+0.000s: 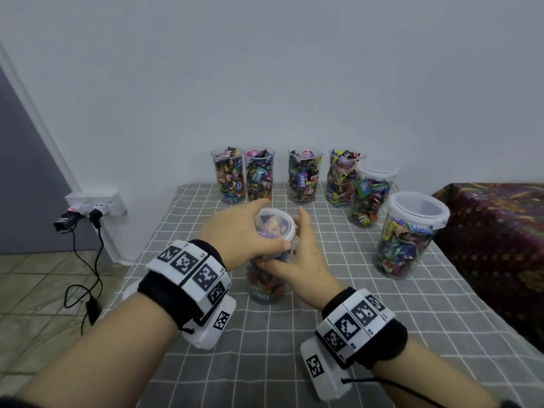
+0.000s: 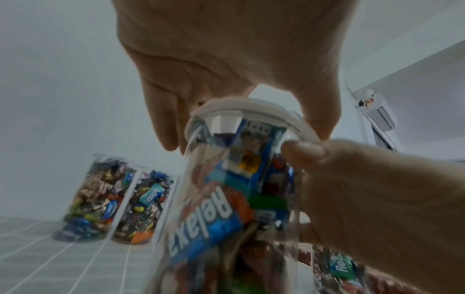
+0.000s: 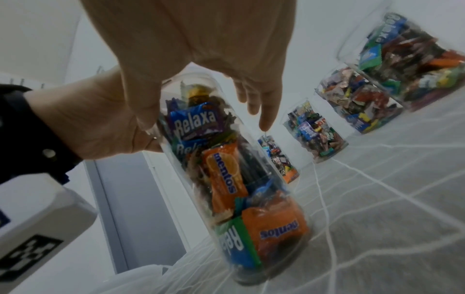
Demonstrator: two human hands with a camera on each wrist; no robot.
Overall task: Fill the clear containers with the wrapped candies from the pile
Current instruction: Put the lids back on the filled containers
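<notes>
A clear container [image 1: 265, 285] packed with wrapped candies stands on the grey checked tablecloth [image 1: 294, 363] in mid-table. A white-rimmed lid [image 1: 275, 228] sits on its mouth. My left hand [image 1: 265, 228] grips this lid from the left, thumb on the near rim. My right hand [image 1: 290, 245] wraps round the container just under the lid, its thumb across the front. The left wrist view shows the lid [image 2: 251, 111] between my left hand's [image 2: 245, 121] thumb and fingers. In the right wrist view, my right hand [image 3: 203, 119] clasps the container [image 3: 239, 179]. No loose candy pile is in view.
Several filled open containers [image 1: 259, 176] line the wall at the back. Two filled lidded containers [image 1: 409, 234] stand at the right. A dark patterned cloth [image 1: 494, 245] borders the table's right edge. A wall socket with plugs [image 1: 94, 206] and cables is at the left, beyond the table's edge.
</notes>
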